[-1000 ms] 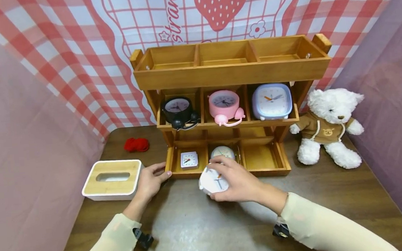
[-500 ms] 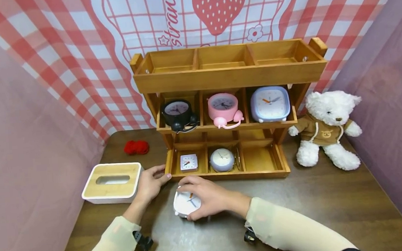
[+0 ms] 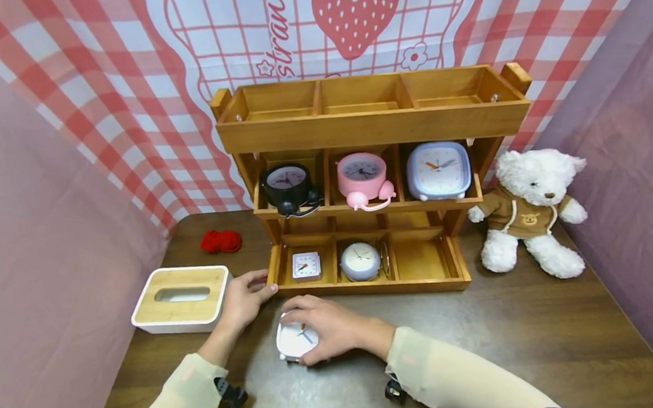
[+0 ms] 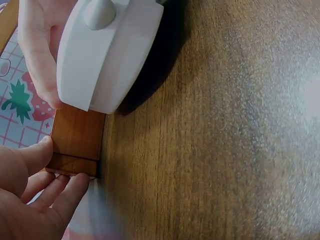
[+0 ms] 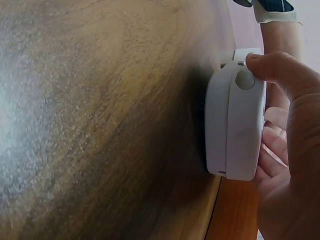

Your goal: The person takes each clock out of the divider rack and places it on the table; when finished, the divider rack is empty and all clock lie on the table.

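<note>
A white alarm clock (image 3: 294, 343) with an orange hand on its dial is gripped between the thumb and fingers of my right hand (image 3: 335, 326), low over the table in front of the shelf. In the right wrist view, the thumb presses the side of the clock (image 5: 242, 125) near a small round foot. My left hand (image 3: 246, 301) holds the lower left corner of the wooden shelf (image 3: 375, 128), thumb and fingers around its edge (image 4: 77, 132). On the bottom tier sit a small square clock (image 3: 306, 265) and a round grey clock (image 3: 360, 261).
The middle tier holds a black clock (image 3: 287, 184), a pink clock (image 3: 362, 175) and a blue-purple clock (image 3: 439, 169). A tissue box (image 3: 181, 299) stands left of my left hand, with a red bundle (image 3: 221, 241) behind it. A white teddy bear (image 3: 532, 215) sits at right.
My right hand has carried the white clock from in front of the bottom tier's middle leftward and down toward the table, uncovering the round grey clock. The left hand stays at the shelf corner.
</note>
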### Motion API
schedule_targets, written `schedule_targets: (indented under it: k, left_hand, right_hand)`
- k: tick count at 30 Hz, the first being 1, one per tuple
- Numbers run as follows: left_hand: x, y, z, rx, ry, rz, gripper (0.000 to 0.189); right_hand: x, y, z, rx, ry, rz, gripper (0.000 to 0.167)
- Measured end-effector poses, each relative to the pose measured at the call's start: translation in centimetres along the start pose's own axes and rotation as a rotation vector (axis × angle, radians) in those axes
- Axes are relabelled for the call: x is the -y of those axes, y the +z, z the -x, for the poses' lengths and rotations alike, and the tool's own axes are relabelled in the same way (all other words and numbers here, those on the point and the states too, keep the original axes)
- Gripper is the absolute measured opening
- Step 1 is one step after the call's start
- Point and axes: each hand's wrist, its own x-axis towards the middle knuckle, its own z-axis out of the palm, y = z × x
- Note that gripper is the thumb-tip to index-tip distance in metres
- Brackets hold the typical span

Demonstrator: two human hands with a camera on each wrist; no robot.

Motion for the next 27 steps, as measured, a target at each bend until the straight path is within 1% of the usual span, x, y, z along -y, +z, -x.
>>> schedule_targets:
  k: [5, 11, 15, 19, 21, 24, 27]
  left_hand:
    - [-0.1, -0.1, 0.0, -0.002, -0.006, -0.005, 0.048]
    - [-0.1, 0.0, -0.1, -0.001, -0.013, 0.002, 0.047]
    - [-0.1, 0.0, -0.1, 0.004, -0.007, 0.004, 0.047]
    - [-0.2, 0.0, -0.1, 0.003, -0.01, -0.018, 0.047]
    - [-0.2, 0.0, 0.0, -0.001, -0.016, -0.032, 0.047]
    - [-0.2, 0.0, 0.1, -0.003, -0.014, -0.03, 0.047]
    - [-0.2, 0.0, 0.1, -0.001, -0.009, -0.023, 0.047]
  right_hand:
    - [0.1, 0.2, -0.3, 0.004, -0.014, 0.008, 0.078]
    - [0.2, 0.7, -0.5, 0.034, -0.043, 0.007, 0.078]
    - [0.1, 0.7, -0.5, 0.041, -0.041, -0.005, 0.078]
    - [0.2, 0.5, -0.5, 0.052, -0.035, -0.013, 0.079]
    - [0.2, 0.4, -0.4, 0.051, -0.041, -0.009, 0.079]
    - [0.4, 0.0, -0.3, 0.031, -0.049, -0.01, 0.079]
    - [0.6, -0.6, 0.0, 0.006, -0.041, -0.04, 0.078]
